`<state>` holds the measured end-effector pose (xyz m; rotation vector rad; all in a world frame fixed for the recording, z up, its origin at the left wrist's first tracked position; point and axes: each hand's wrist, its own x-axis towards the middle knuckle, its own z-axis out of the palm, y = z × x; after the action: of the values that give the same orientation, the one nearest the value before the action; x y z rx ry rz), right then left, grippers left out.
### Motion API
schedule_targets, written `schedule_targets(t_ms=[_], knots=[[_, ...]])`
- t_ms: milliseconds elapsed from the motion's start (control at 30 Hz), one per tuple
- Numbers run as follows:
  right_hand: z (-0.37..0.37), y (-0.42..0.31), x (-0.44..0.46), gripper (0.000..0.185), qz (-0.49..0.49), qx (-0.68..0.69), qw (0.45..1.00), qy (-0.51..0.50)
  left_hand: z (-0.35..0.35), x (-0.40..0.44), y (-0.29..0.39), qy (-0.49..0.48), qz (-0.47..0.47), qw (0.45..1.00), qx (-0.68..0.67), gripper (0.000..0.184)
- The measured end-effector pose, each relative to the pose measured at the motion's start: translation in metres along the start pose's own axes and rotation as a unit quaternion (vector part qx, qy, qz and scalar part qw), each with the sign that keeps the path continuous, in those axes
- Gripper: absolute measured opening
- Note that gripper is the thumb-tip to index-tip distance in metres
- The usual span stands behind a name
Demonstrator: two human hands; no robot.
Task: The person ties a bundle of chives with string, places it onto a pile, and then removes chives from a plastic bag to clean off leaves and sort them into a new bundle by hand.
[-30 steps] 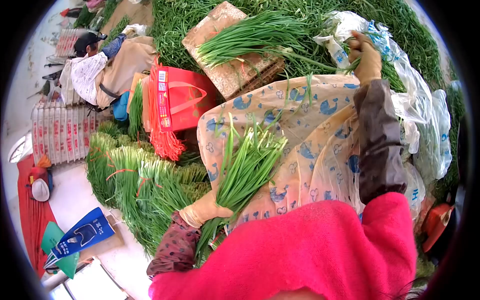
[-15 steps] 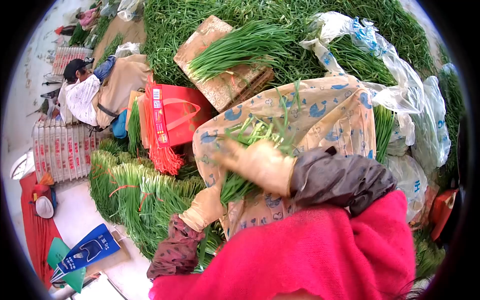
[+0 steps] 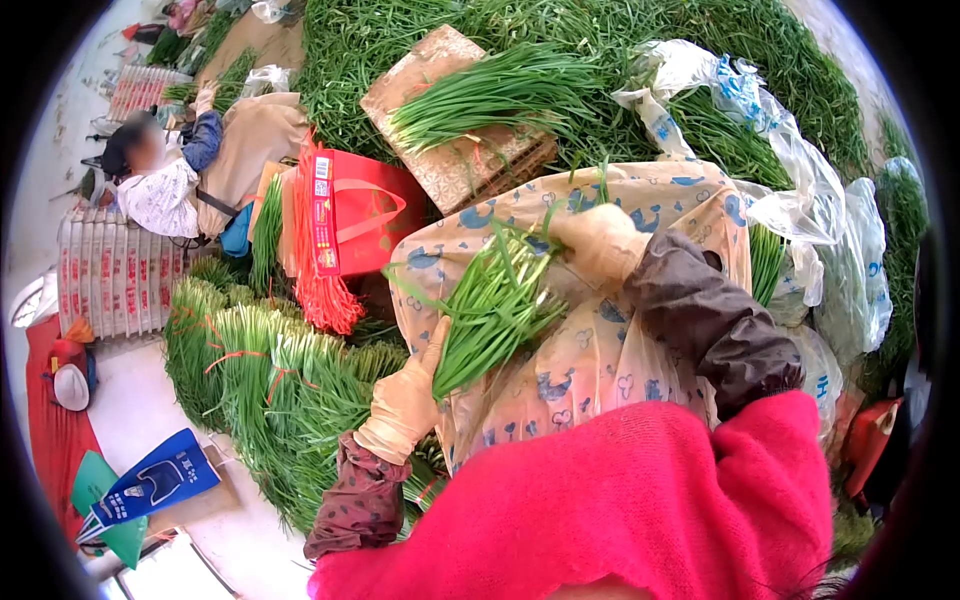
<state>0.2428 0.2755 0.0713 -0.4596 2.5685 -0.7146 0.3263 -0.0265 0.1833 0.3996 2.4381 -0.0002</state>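
My left hand, in a pale glove, is closed around the lower left side of a loose bunch of green chives. The bunch lies slanted over my lap, on a tan plastic apron printed with blue whales. To the upper right of the bunch is my gloved right hand, its fingers curled in. A few thin leaves stick out beside it, but what sits inside its fingers is hidden. Ahead, a sheaf of chives rests on a patterned board.
Tied chive bundles stand at my left, behind them a red bag and red ties. Loose greens are heaped ahead. Clear plastic bags lie at right. Another person sits at the far left.
My right hand has moved up and to the right, away from the bunch it was sweeping across. The bunch now shows more fully, held in my left hand. The other person's head has turned.
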Motion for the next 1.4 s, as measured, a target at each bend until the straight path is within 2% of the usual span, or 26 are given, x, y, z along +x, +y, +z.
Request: schedule_targets(t_ms=[100, 167, 233, 267, 300, 367, 433, 467, 500, 567, 633, 667, 767, 900, 967, 1033, 1067, 1100, 1167, 1200, 1233, 1333, 1400], knots=[[-0.008, 0.030, 0.017, 0.019, 0.097, -0.045, 0.994, 0.006, 0.002, -0.004, -0.002, 0.011, -0.013, 1.000, 0.000, 0.102], [-0.003, 0.068, 0.023, 0.019, 0.206, 0.160, 0.957, 0.125, 0.004, -0.009, -0.006, 0.031, -0.016, 0.999, -0.016, 0.099], [-0.003, 0.097, 0.026, 0.021, 0.239, 0.414, 0.855, 0.200, 0.006, -0.013, -0.007, 0.052, -0.021, 0.998, -0.034, 0.095], [-0.006, 0.097, 0.023, 0.022, 0.229, 0.459, 0.830, 0.220, 0.007, -0.013, -0.007, 0.069, -0.022, 0.997, -0.038, 0.095], [-0.021, 0.074, 0.015, 0.022, 0.226, 0.458, 0.832, 0.219, 0.009, -0.013, -0.007, 0.085, -0.023, 0.995, -0.042, 0.095], [-0.040, 0.020, 0.000, 0.025, 0.178, 0.494, 0.839, 0.139, 0.014, -0.007, -0.009, 0.095, -0.027, 0.995, -0.027, 0.097], [-0.035, -0.020, -0.007, 0.033, 0.089, 0.368, 0.921, 0.094, 0.014, -0.001, -0.004, 0.105, -0.028, 0.994, -0.010, 0.098], [-0.044, -0.046, -0.012, 0.038, 0.053, 0.231, 0.970, 0.060, 0.014, 0.002, 0.000, 0.115, -0.027, 0.993, 0.004, 0.098], [-0.053, -0.069, -0.015, 0.044, 0.017, 0.089, 0.996, 0.024, 0.015, 0.005, 0.004, 0.124, -0.028, 0.992, 0.018, 0.099], [-0.040, -0.089, -0.006, 0.047, 0.033, -0.005, 0.999, 0.031, 0.018, 0.010, 0.011, 0.117, -0.031, 0.991, 0.058, 0.100], [-0.019, -0.087, 0.004, 0.043, 0.039, -0.015, 0.999, 0.027, 0.019, 0.012, 0.018, 0.114, -0.044, 0.989, 0.081, 0.100], [-0.012, -0.085, 0.007, 0.042, 0.048, 0.018, 0.999, 0.012, 0.026, 0.012, 0.016, 0.157, -0.022, 0.982, 0.101, 0.099], [0.019, -0.066, 0.012, 0.040, 0.058, 0.080, 0.995, 0.019, 0.039, 0.012, 0.010, 0.165, 0.002, 0.979, 0.121, 0.098], [0.037, -0.063, 0.005, 0.028, 0.055, 0.015, 0.998, -0.009, 0.049, 0.014, 0.012, 0.152, -0.010, 0.973, 0.172, 0.089], [0.044, -0.051, 0.013, 0.022, 0.072, -0.077, 0.994, -0.005, 0.051, 0.014, 0.008, 0.158, -0.005, 0.970, 0.184, 0.087], [0.042, -0.035, 0.033, 0.020, 0.181, -0.159, 0.968, -0.072, 0.051, 0.012, 0.006, 0.163, -0.001, 0.967, 0.198, 0.086], [0.036, -0.016, 0.026, 0.018, 0.186, -0.058, 0.981, 0.007, 0.047, 0.010, 0.007, 0.156, -0.004, 0.969, 0.192, 0.086], [0.015, -0.014, 0.017, 0.018, 0.182, -0.067, 0.981, 0.023, 0.045, 0.009, 0.007, 0.149, -0.007, 0.971, 0.186, 0.086], [0.011, 0.021, 0.031, 0.020, 0.280, -0.020, 0.958, 0.054, 0.047, 0.007, 0.002, 0.151, 0.001, 0.970, 0.188, 0.086], [0.007, 0.036, 0.027, 0.024, 0.268, -0.026, 0.956, 0.120, 0.048, 0.006, 0.000, 0.152, 0.009, 0.970, 0.192, 0.086], [0.000, 0.047, 0.026, 0.031, 0.283, -0.028, 0.949, 0.139, 0.049, 0.005, -0.001, 0.152, 0.007, 0.970, 0.189, 0.086], [-0.015, 0.050, 0.022, 0.038, 0.299, -0.063, 0.943, 0.127, 0.048, 0.001, 0.000, 0.172, 0.023, 0.963, 0.204, 0.086], [-0.026, 0.026, 0.008, 0.042, 0.242, -0.134, 0.948, 0.155, 0.046, 0.000, 0.000, 0.158, 0.031, 0.968, 0.193, 0.086]])
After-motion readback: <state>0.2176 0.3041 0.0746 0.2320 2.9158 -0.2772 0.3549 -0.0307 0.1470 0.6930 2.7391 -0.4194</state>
